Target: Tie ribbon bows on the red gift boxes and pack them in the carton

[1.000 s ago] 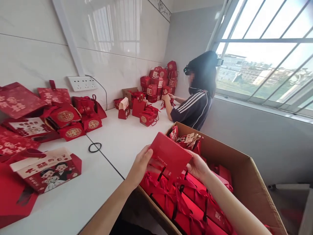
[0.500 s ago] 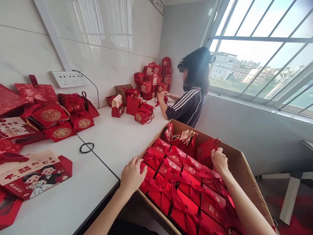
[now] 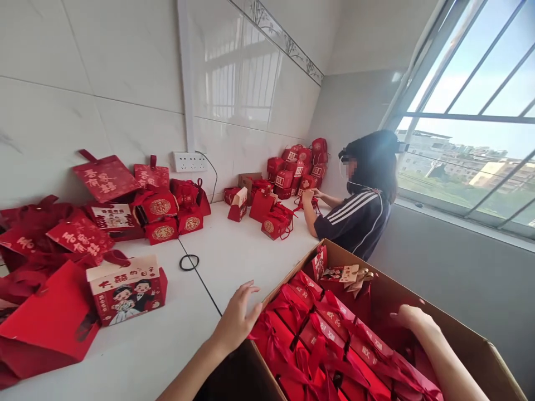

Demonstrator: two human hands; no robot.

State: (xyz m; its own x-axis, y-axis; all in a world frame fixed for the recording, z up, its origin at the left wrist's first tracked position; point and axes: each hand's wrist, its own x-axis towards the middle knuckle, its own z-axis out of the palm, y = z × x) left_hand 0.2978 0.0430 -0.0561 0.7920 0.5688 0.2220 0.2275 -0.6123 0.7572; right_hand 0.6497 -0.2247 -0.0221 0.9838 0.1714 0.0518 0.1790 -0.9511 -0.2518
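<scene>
My right hand (image 3: 419, 321) reaches into the far right part of a large cardboard box (image 3: 480, 340). Its fingers are partly visible, loosely extended and not wrapped round anything. Dark red gift boxes lie in shade just beneath it. Rows of red gift boxes with ribbon bows (image 3: 324, 333) fill the near part of the carton. In its far corner stand several gift boxes with cream tops (image 3: 350, 274). My left hand (image 3: 236, 318) hovers by the carton's left rim, fingers apart and holding nothing.
A white table (image 3: 167, 334) runs along the tiled wall. On it are a wedding-couple gift box (image 3: 129, 298), heaped red boxes (image 3: 161, 207) and a black ring (image 3: 189, 262). A co-worker (image 3: 359, 206) handles something red beside stacked boxes (image 3: 298, 170). A barred window is at right.
My right hand has let go of a red gift box, now down in the carton. My left hand has lifted off the ribboned boxes at the rim. The view has turned left and upward.
</scene>
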